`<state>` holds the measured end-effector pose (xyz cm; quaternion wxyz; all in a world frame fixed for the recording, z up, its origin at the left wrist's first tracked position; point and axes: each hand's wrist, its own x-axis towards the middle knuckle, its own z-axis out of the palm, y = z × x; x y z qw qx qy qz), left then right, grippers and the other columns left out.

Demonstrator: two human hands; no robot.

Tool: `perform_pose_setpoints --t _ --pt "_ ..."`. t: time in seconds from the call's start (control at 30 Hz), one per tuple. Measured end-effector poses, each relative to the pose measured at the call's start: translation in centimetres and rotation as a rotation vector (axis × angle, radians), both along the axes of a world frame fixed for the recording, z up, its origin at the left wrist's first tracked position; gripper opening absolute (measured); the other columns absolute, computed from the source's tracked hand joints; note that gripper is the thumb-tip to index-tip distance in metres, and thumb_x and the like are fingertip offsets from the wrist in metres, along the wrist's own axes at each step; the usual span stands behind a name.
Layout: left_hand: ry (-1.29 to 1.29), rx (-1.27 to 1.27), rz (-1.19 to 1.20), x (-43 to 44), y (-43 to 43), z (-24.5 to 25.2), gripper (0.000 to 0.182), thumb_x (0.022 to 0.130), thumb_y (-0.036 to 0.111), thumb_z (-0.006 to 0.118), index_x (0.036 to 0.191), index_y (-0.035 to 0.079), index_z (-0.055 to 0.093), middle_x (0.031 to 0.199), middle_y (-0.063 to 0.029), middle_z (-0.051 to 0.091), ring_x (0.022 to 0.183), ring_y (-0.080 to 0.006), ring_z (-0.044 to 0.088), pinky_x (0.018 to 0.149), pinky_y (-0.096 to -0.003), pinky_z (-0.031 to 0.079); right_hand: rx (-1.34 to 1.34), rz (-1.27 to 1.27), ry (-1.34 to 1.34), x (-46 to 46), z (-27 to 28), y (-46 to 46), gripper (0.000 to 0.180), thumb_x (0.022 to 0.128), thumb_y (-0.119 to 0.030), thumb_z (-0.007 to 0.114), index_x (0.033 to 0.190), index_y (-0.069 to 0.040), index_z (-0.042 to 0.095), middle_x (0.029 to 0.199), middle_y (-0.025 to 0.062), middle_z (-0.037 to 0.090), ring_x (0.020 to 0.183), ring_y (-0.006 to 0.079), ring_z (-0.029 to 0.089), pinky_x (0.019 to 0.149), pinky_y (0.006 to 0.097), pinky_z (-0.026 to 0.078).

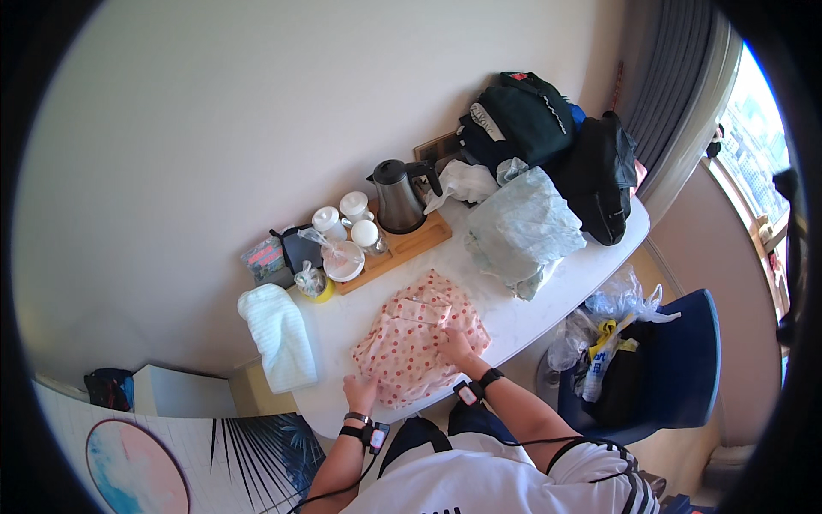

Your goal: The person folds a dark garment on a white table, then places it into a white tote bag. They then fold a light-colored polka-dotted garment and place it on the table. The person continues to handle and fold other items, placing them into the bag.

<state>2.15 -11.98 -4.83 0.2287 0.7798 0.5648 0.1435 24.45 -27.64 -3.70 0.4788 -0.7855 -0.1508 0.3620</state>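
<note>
A pink garment with red polka dots (411, 334) lies bunched and partly folded on the white marble-look table (514, 321) before me. My left hand (361, 393) holds its lower left edge, fingers curled at the cloth. Higher up on the right side, my right hand (454, 348) grips a fold of the same garment. Some fingertips of both hands are hidden by the fabric or too small to make out. Each wrist wears a dark strap with a small device.
A steel kettle (401, 199) and white lidded cups (329, 222) occupy a wooden tray (417, 243). Left lies a white towel (277, 337); right, a pale green cloth bundle (530, 221), a black bag (597, 180) and dark clothes (526, 122). A blue chair (684, 360) holds plastic bags (626, 295).
</note>
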Motion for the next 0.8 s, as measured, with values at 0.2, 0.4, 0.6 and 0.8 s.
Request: perform_pose_setpoints --t 0.2,0.4,0.6,0.8 --pt "-0.511 -0.728 0.267 0.6 0.7 -2.7 0.037 0.081 0.013 0.075 0.107 -0.007 0.058 0.086 -0.0134 0.067 0.064 -0.0228 0.066 0.057 -0.0356 0.054 -0.266 0.074 -0.178 0.3 1.7 -1.1 0.049 0.074 -0.014 0.065 0.122 -0.007 0.056 0.107 0.0170 0.065 0.101 0.0322 0.061 0.084 0.0430 0.048" --pt "-0.804 -1.025 0.217 1.4 0.1 -1.1 0.039 0.079 0.005 0.073 0.113 -0.004 0.058 0.097 -0.0117 0.068 0.075 -0.0214 0.068 0.062 -0.0340 0.055 -0.272 -0.024 -0.707 -0.6 2.7 -1.1 0.052 0.078 -0.017 0.062 0.129 -0.013 0.051 0.120 0.0176 0.053 0.114 0.0372 0.051 0.092 0.0460 0.045" --pt "-0.864 -0.940 0.105 4.0 -0.8 6.4 0.044 0.082 0.003 0.066 0.123 0.001 0.051 0.112 -0.0103 0.064 0.092 -0.0196 0.065 0.073 -0.0343 0.055 -0.278 0.186 -0.717 -1.8 1.7 -0.9 0.040 0.078 -0.017 0.062 0.118 -0.012 0.062 0.116 0.0139 0.057 0.112 0.0366 0.051 0.096 0.0458 0.042" --pt "-0.929 -1.220 -0.333 8.9 -3.6 14.2 0.050 0.092 0.011 0.059 0.138 0.007 0.039 0.108 -0.0100 0.062 0.083 -0.0203 0.065 0.074 -0.0338 0.055 0.110 -0.002 -0.185 0.9 0.6 -2.7 0.034 0.090 -0.036 0.058 0.098 -0.006 0.071 0.082 0.0180 0.070 0.079 0.0293 0.067 0.073 0.0371 0.052"
